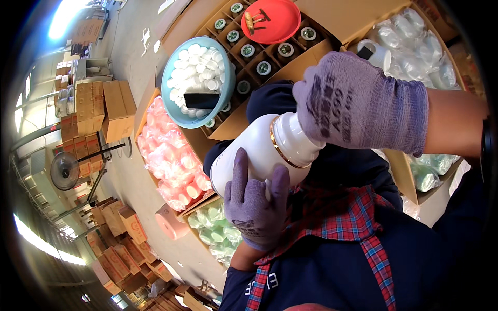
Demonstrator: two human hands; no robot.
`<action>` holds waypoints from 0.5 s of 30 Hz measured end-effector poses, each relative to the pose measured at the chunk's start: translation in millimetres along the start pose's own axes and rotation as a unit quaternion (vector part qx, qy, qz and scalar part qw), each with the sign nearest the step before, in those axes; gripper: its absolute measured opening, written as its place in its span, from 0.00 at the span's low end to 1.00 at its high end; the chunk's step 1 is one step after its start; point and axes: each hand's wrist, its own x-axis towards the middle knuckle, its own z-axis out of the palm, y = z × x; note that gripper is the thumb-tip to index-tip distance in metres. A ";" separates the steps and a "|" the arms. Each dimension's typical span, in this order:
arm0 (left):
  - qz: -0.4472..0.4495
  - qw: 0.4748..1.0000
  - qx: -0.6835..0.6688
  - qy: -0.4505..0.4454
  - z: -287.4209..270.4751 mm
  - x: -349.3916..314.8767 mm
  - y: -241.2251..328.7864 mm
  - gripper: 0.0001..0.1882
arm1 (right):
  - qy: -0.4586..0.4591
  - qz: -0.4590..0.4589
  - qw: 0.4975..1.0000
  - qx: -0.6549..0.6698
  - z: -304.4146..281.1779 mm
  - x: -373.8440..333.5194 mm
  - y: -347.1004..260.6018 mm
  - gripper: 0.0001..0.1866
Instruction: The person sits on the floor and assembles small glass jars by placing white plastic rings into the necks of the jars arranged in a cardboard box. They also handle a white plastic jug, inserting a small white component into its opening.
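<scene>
A glossy white bottle (249, 150) with a gold ring below its shoulder lies tilted across my lap, its narrower end up to the right. My left hand (257, 202), in a grey-purple knit glove, holds the body from below, with one finger stretched along it and the thumb side against the white surface. Wrapped round the top end is my gloved right hand (345, 101), closed in a fist. Its fingers face away, so whether a cap is inside it is hidden.
A blue basin (167, 98) holds many white caps and a dark phone (202, 100). Behind it, a divided carton holds several upright bottles and a red lid-like dish (282, 20) with small brown pieces. Cartons of wrapped pink cups (168, 150), green cups (212, 225) and clear-wrapped pieces (410, 46) surround me.
</scene>
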 end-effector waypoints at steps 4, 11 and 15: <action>-0.027 0.999 -0.022 -0.004 -3.9 -2.3 -6.7 0.17 | -0.031 0.040 0.997 0.062 -2.0 -2.3 -3.6 0.07; -0.012 1.000 -0.023 0.007 -1.8 -3.7 -6.6 0.16 | -0.041 0.093 0.991 0.089 1.3 3.7 -9.5 0.07; -0.021 0.999 -0.025 0.000 -2.7 -2.2 -5.6 0.16 | 0.005 0.083 0.995 0.048 0.3 10.4 -12.7 0.07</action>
